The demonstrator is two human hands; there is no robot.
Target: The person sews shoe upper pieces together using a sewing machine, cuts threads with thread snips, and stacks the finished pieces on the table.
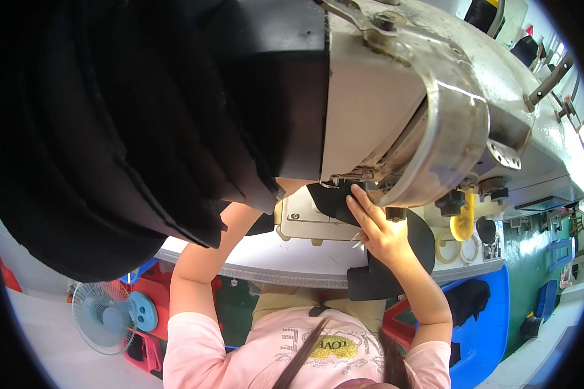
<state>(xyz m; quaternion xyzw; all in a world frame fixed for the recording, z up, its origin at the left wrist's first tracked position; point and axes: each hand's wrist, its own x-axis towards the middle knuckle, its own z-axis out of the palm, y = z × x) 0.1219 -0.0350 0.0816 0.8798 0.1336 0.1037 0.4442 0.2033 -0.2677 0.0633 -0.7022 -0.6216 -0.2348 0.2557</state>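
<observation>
Left fingers out of sight

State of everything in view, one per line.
Left hand: mostly hidden; grip unclear.
Right hand: two fingers extended; rest of its grip unclear.
Cloth: flat near the right fingers, dark side up.
Machine: running or stopped, cannot tell.
Black layers: curved, overlapping.
Fan: spinning or not, cannot tell.
Bin: holding dark pieces.

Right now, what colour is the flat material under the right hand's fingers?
Black: the flat material looks plain; the head view shows it best.
</observation>
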